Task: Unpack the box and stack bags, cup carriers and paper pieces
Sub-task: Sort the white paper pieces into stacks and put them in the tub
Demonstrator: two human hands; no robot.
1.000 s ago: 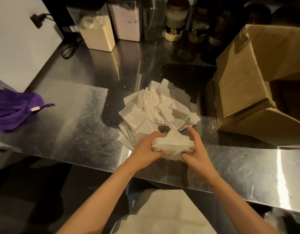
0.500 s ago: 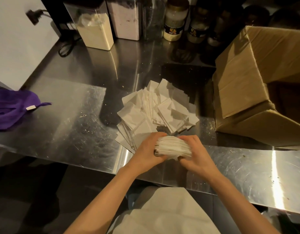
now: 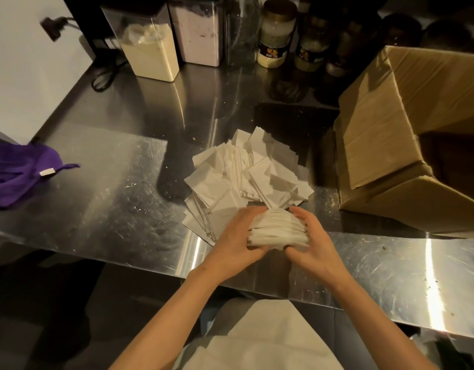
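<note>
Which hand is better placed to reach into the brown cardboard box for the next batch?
Probably the right hand: it is on the side of the open brown cardboard box. The left hand lies farther off, by the loose white paper pile. Both grip the bundle of white paper pieces.

White paper pieces [image 3: 246, 172], purple cloth [image 3: 14, 180]

white paper bundle [image 3: 277, 231] held edge-up, beside fanned paper pile [image 3: 244, 174].
</note>
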